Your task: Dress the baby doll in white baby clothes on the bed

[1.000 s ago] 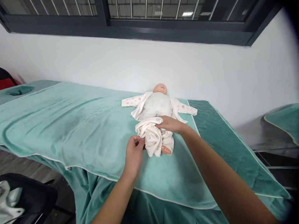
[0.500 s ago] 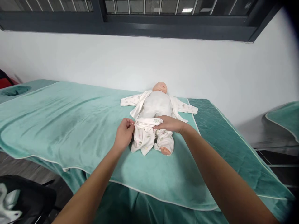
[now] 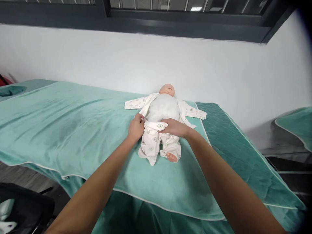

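A baby doll point(image 3: 163, 107) lies on its back, head toward the wall. Its patterned white jacket point(image 3: 192, 112) hangs open over a pale cloth torso, sleeves spread out. Patterned white baby pants point(image 3: 151, 143) cover both legs; one foot point(image 3: 172, 157) pokes out of the leg on the right, while the other foot is hidden in cloth. My left hand point(image 3: 136, 127) pinches the waistband at its left side. My right hand point(image 3: 175, 127) grips the waistband near the middle, fingertips partly hidden by the fabric.
The doll rests on a green blanket point(image 3: 80, 130) over a bed against the white wall point(image 3: 136, 61). A darker green quilted cover point(image 3: 229, 143) lies to the right. A black chair or bag point(image 3: 26, 204) stands low at left. Another green-covered edge point(image 3: 296, 125) shows at right.
My left hand has moved up toward the doll's waist, drawing the left side of the pants higher and straighter. My right hand has barely moved. The view has shifted slightly.
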`<state>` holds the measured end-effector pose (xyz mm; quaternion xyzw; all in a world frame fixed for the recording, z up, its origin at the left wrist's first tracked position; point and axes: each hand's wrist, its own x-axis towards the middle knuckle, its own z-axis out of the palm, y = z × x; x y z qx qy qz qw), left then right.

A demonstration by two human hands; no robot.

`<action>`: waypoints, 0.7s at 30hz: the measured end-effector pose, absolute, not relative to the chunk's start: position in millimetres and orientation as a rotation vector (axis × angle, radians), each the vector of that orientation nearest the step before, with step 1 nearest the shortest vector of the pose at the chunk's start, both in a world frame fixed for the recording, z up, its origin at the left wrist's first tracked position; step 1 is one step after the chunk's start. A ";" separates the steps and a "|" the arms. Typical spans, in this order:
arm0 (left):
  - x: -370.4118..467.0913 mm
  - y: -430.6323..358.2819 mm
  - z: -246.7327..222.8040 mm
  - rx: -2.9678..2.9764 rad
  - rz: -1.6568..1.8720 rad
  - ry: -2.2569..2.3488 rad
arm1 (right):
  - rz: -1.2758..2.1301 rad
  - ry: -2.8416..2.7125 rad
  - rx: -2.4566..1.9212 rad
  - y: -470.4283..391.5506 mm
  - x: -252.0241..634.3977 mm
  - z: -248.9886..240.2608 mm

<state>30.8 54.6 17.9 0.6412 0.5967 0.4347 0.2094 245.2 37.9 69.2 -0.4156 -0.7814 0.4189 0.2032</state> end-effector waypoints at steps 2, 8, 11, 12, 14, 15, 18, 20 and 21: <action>31.4 51.4 16.7 1.786 1.218 1.647 | 1.126 -2.171 -1.195 40.0 245.1 67.4; 23.8 0.8 15.5 1.607 1.384 1.730 | 1.077 -2.116 -1.179 41.9 246.7 62.9; 20.7 -29.9 14.1 1.709 1.229 1.633 | 1.100 -2.085 -1.168 40.8 246.6 60.7; 20.6 -37.4 13.5 1.789 1.150 1.578 | 1.099 -2.077 -1.157 40.5 246.3 60.1; 21.5 -46.4 12.6 1.907 1.044 1.503 | 1.082 -2.068 -1.144 40.0 245.3 59.4; 22.2 -47.8 12.4 1.926 1.030 1.491 | 1.066 -2.069 -1.147 39.7 244.6 59.4; 24.5 -41.6 13.9 1.863 1.085 1.473 | 1.012 -2.092 -1.163 39.0 242.6 60.1; 26.3 -31.1 16.5 1.810 1.162 1.494 | 0.984 -2.084 -1.163 38.9 241.0 59.9; 27.5 -25.1 17.8 1.788 1.204 1.523 | 0.975 -2.056 -1.179 39.2 240.1 59.3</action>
